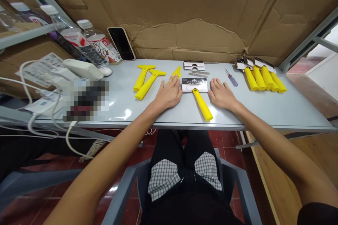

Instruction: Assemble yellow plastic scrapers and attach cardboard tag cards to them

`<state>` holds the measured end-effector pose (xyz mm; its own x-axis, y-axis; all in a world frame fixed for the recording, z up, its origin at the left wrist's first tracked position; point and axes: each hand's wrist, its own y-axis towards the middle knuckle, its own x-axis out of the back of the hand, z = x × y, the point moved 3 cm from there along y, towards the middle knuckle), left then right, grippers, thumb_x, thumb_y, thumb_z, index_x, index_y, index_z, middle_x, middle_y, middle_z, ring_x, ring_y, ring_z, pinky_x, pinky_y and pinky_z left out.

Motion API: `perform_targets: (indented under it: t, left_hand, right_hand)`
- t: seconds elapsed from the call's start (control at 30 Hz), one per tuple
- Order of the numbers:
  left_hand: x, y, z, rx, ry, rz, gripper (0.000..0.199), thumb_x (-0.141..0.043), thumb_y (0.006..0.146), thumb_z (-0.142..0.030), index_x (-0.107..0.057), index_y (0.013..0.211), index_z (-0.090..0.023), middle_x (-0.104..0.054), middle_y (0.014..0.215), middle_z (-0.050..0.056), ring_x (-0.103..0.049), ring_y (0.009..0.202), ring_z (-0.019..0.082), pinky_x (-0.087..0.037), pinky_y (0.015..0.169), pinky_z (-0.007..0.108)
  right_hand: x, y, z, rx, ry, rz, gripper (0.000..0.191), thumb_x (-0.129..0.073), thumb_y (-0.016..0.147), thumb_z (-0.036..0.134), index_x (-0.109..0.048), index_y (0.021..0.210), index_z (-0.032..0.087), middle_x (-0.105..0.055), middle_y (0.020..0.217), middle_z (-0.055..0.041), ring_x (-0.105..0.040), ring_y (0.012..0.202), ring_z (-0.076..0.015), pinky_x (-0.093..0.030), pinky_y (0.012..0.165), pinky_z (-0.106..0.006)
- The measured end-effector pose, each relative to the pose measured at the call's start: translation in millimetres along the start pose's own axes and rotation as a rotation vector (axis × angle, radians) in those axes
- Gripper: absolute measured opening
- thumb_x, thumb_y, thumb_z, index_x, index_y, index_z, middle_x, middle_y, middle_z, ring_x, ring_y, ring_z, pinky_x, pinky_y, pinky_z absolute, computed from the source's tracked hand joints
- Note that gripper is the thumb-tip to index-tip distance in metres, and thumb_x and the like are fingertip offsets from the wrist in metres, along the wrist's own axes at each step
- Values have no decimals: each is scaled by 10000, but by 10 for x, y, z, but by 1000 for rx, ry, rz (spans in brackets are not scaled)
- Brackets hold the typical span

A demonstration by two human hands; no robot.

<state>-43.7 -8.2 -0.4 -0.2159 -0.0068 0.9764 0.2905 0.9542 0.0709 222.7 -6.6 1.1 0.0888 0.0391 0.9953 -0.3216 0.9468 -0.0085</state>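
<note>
Both palms lie flat on the grey table (118, 112), one on each side of a yellow-handled scraper (202, 105) with a printed card (194, 85) over its head. My left hand (169, 93), fingers stretched out, rests just left of the card, its fingertips by a yellow plastic piece (177, 71). On the card's right side my right hand (221, 93) is spread and holds nothing. Two yellow scraper handles (144, 83) without cards lie to the left. Behind the card are thin metal blades (199, 74) and a stack of folded cards (194, 65). A small screwdriver (231, 78) lies beyond my right hand.
Several carded yellow scrapers (264, 77) are grouped at the right. A phone (121, 44) leans against the cardboard (185, 10) at the back. Bottles (101, 44), a power strip (43, 103) and white cables crowd the left side. A pixelated patch hides something there.
</note>
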Motion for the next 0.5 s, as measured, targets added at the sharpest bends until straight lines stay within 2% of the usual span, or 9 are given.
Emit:
perform_targets:
  t: [0.1, 0.17, 0.3, 0.5]
  left_hand:
    - [14, -16, -16, -15, -1, -30, 724, -312, 1119, -273, -311, 1829, -131, -230, 1916, 200, -194, 1800, 364, -165, 1427, 700]
    - [20, -21, -20, -18, -4, -44, 741, -318, 1107, -243, -281, 1840, -138, -245, 1913, 198, -219, 1795, 356, -179, 1427, 694]
    - [19, -17, -18, -50, -27, -64, 795, -345, 1088, -214, -191, 1866, -157, -236, 1920, 177, -248, 1787, 359, -184, 1434, 675]
    - [8, -7, -1, -43, -43, -54, 758, -346, 1115, -271, -232, 1853, -139, -266, 1907, 196, -236, 1792, 345, -192, 1433, 670]
  right_hand:
    - [17, -14, -4, -6, 44, -24, 796, -170, 1158, 428, -370, 1768, -43, -291, 1884, -242, -229, 1785, -384, -186, 1436, -633]
    - [17, -19, -12, -2, 75, -42, 818, -180, 1165, 490, -387, 1761, -30, -322, 1871, -248, -244, 1782, -381, -186, 1438, -627]
    - [-7, -5, -25, 9, 81, -81, 909, -352, 1129, 638, -383, 1765, -11, -330, 1860, -272, -265, 1773, -405, -195, 1438, -630]
    - [-22, 38, -32, -12, 112, -147, 790, -343, 1144, 540, -493, 1705, 3, -432, 1814, -272, -362, 1733, -412, -256, 1416, -644]
